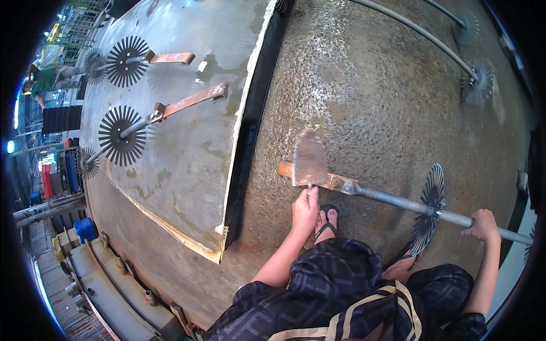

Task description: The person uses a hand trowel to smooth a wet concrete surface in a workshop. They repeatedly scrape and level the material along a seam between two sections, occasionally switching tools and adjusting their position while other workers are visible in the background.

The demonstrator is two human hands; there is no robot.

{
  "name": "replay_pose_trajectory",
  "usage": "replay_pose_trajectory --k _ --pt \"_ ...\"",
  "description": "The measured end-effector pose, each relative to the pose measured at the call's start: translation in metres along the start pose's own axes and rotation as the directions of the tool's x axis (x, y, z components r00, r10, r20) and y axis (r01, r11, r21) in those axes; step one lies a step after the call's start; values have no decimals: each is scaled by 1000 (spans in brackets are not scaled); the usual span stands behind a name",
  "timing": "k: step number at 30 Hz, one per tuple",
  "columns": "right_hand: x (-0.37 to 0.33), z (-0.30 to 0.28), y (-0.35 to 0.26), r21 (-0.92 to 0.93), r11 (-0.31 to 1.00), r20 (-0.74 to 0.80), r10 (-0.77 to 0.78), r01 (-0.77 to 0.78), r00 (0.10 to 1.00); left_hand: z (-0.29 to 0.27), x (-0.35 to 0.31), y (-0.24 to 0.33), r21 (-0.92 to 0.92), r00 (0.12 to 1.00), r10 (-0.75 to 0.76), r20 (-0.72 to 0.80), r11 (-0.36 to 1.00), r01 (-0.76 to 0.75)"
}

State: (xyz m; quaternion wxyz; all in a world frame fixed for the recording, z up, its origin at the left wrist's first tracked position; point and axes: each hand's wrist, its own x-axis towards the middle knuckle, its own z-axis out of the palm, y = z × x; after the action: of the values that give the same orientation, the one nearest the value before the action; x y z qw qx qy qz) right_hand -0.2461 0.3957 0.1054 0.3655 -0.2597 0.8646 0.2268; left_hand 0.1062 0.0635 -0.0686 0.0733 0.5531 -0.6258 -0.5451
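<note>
My left hand (305, 213) is closed around the short handle of a trowel (310, 156), whose broad, worn, brownish blade points away from me. The blade lies over a flat copper-coloured bar (285, 169); whether they touch I cannot tell. That bar is bolted to the end of a long grey metal rod (392, 201). Farther right, my right hand (484, 225) is wrapped round the same rod. Between my hands the rod carries a dark slotted disc (428, 206), seen nearly edge-on, and another disc shows partly at the right rim.
To the left, a grey sheet-topped platform (187, 136) with a raised dark edge bears similar rods with slotted discs (124, 135). More disc-ended rods (424, 35) lie at the far right. Wet, rough floor (341, 113) surrounds my sandalled feet. A person in green (45, 80) is at far left.
</note>
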Motion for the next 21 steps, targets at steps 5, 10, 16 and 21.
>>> replay_pose_trajectory --k 5,10,16,21 --pt "-1 -1 0 26 999 22 27 -27 999 -7 14 21 -200 982 -190 -17 963 183" --pt "0 -3 1 36 998 39 44 -45 998 -2 12 12 -123 996 -84 6 989 84" --pt "3 9 13 12 1000 -14 -15 15 1000 4 3 9 -41 1000 -6 -13 999 5" --pt "3 3 7 13 1000 16 5 -5 1000 5 0 -8 57 997 81 2 995 -81"
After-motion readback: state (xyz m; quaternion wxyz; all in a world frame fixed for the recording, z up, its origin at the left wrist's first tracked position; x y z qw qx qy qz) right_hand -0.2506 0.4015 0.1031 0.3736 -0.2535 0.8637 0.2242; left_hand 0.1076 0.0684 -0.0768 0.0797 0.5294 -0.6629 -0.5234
